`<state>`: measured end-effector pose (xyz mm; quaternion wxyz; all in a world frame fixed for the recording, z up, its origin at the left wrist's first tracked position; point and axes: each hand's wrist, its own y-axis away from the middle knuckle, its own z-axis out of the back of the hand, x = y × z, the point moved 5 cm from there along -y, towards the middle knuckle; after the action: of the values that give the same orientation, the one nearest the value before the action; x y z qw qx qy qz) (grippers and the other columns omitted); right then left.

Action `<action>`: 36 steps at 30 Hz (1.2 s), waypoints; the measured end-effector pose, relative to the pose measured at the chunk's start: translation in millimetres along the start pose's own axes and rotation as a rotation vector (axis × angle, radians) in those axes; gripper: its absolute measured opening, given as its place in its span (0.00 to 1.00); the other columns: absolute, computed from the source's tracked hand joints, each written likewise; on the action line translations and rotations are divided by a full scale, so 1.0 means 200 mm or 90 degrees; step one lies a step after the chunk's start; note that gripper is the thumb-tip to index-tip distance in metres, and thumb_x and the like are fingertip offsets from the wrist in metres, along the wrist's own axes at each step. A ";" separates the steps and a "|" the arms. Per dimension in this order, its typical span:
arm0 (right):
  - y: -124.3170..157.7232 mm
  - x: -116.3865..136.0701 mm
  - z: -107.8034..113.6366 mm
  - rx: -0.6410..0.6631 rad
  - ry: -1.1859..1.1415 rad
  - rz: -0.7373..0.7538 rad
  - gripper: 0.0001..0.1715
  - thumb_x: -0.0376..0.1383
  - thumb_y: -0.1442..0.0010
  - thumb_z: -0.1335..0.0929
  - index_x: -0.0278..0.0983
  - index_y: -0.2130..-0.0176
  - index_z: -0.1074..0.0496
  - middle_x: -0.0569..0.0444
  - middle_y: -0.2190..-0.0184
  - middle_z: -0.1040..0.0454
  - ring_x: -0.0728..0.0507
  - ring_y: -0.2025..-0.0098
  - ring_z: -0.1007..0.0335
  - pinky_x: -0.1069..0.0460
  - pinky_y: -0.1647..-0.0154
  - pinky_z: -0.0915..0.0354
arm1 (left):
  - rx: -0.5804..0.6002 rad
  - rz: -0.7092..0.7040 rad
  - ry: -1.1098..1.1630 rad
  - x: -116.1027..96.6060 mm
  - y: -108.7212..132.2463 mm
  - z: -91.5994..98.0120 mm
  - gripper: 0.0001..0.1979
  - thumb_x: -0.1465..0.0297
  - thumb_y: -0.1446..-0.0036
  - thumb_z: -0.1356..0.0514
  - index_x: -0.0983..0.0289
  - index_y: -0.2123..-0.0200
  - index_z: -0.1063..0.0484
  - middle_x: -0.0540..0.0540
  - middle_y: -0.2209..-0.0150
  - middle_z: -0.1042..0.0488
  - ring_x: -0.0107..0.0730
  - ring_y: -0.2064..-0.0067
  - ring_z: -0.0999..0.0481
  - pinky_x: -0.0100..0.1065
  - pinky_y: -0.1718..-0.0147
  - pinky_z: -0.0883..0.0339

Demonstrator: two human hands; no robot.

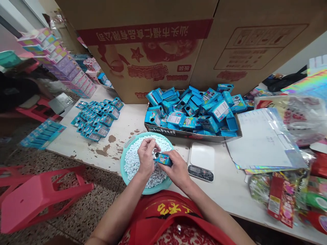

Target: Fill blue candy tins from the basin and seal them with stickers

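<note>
My right hand [177, 168] grips a small blue candy box [163, 159], tilted so that its round dark opening points left. Beside that opening is my left hand [146, 154], its fingers curled together with a few small white candies [154, 155] at the fingertips. Both hands are above a mint-green basin [123, 170] filled with white candies [133, 160]. Behind the basin, a low carton [194, 135] holds a jumbled heap of blue boxes [176, 118].
A white scale [201, 158] stands right of the basin. Grouped blue boxes [98, 117] stand at the left. A big cardboard carton [166, 78] blocks the back. Sheets [263, 139] and plastic packets [281, 200] cover the right side. Pink stools [38, 197] are on the floor.
</note>
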<state>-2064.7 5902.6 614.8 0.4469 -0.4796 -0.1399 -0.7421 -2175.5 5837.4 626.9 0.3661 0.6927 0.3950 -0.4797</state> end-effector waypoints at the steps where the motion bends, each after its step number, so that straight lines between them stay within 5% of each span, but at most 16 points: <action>1: 0.00 0.00 0.00 -0.002 -0.004 0.001 0.15 0.37 0.47 0.30 0.39 0.57 0.30 0.51 0.63 0.29 0.41 0.59 0.33 0.48 0.59 0.37 | 0.008 -0.004 -0.007 0.00 0.00 0.00 0.08 0.65 0.48 0.40 0.64 0.70 0.32 0.48 0.79 0.32 0.25 0.76 0.31 0.28 0.74 0.37; 7: -0.01 -0.01 0.00 -0.020 -0.042 0.003 0.16 0.37 0.47 0.30 0.40 0.57 0.30 0.51 0.63 0.28 0.41 0.59 0.33 0.48 0.58 0.36 | 0.058 0.012 -0.011 0.01 0.02 -0.01 0.10 0.63 0.48 0.40 0.64 0.70 0.31 0.49 0.81 0.30 0.29 0.75 0.28 0.32 0.69 0.33; 11: 0.03 -0.02 0.06 -0.040 -0.128 0.001 0.17 0.41 0.48 0.28 0.41 0.57 0.29 0.51 0.62 0.28 0.41 0.58 0.32 0.47 0.57 0.35 | -0.014 -0.048 -0.035 0.00 -0.06 0.10 0.11 0.61 0.48 0.41 0.63 0.69 0.31 0.49 0.79 0.29 0.31 0.73 0.26 0.37 0.64 0.32; 14: 0.08 -0.05 0.12 -0.052 -0.159 -0.005 0.18 0.42 0.47 0.28 0.41 0.57 0.29 0.50 0.60 0.28 0.41 0.57 0.31 0.47 0.57 0.34 | -0.012 -0.145 -0.285 0.04 -0.15 0.21 0.11 0.61 0.45 0.44 0.63 0.70 0.29 0.53 0.73 0.26 0.35 0.66 0.25 0.39 0.59 0.33; 19: 0.14 -0.12 0.14 -0.047 -0.133 -0.040 0.17 0.42 0.47 0.29 0.41 0.57 0.29 0.50 0.61 0.28 0.41 0.57 0.31 0.46 0.56 0.34 | 0.202 -0.357 -0.736 0.21 -0.16 0.19 0.10 0.64 0.45 0.43 0.60 0.61 0.27 0.58 0.55 0.26 0.44 0.48 0.32 0.44 0.47 0.44; 25: 0.15 -0.19 0.14 -0.069 -0.121 -0.059 0.16 0.42 0.47 0.29 0.41 0.57 0.29 0.50 0.61 0.28 0.41 0.57 0.31 0.47 0.56 0.34 | 0.241 -0.427 -1.036 0.27 -0.11 0.12 0.13 0.59 0.43 0.45 0.61 0.63 0.29 0.59 0.59 0.29 0.44 0.55 0.34 0.41 0.60 0.42; 30: 0.15 -0.21 0.13 -0.063 -0.106 -0.070 0.17 0.42 0.46 0.29 0.40 0.57 0.29 0.50 0.61 0.28 0.41 0.57 0.31 0.47 0.57 0.34 | 0.243 -0.497 -1.068 0.27 -0.10 0.11 0.11 0.66 0.41 0.48 0.63 0.69 0.30 0.58 0.67 0.31 0.39 0.62 0.34 0.37 0.66 0.43; 36: 0.15 -0.14 0.17 -0.079 -0.121 -0.062 0.16 0.43 0.46 0.29 0.40 0.58 0.29 0.50 0.62 0.28 0.42 0.59 0.31 0.48 0.58 0.33 | 0.237 -0.491 -0.886 0.29 -0.12 0.16 0.11 0.70 0.41 0.48 0.62 0.74 0.31 0.54 0.73 0.30 0.32 0.68 0.31 0.32 0.70 0.43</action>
<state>-2017.3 5922.8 601.9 0.3643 -0.5672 -0.1590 -0.7213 -2195.6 5830.4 559.8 0.2156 0.1009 0.2019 -0.9500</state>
